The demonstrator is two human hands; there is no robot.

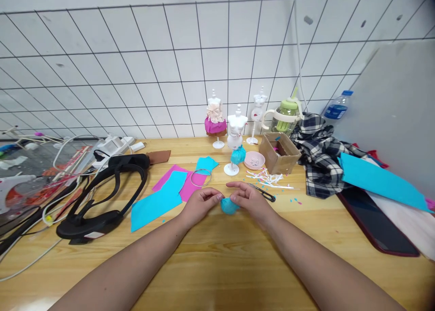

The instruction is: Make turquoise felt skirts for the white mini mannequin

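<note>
Between my two hands, low over the wooden table, is a small puffed piece of blue crepe paper. My left hand pinches its left edge between thumb and fingertips. On the other side, my right hand grips it with thumb and fingers. Just behind stands a white mini mannequin with a similar blue puff at its lower part. A metal ring lies to the left on blue and magenta paper sheets. A black-handled cutter or scissors lies beyond my right hand.
A dressed mannequin and a bare one stand behind. Pink bowl, cardboard box, paper strips and green-lidded jug are to the right, with checked cloth and a phone-like device. A black headset and cables lie left.
</note>
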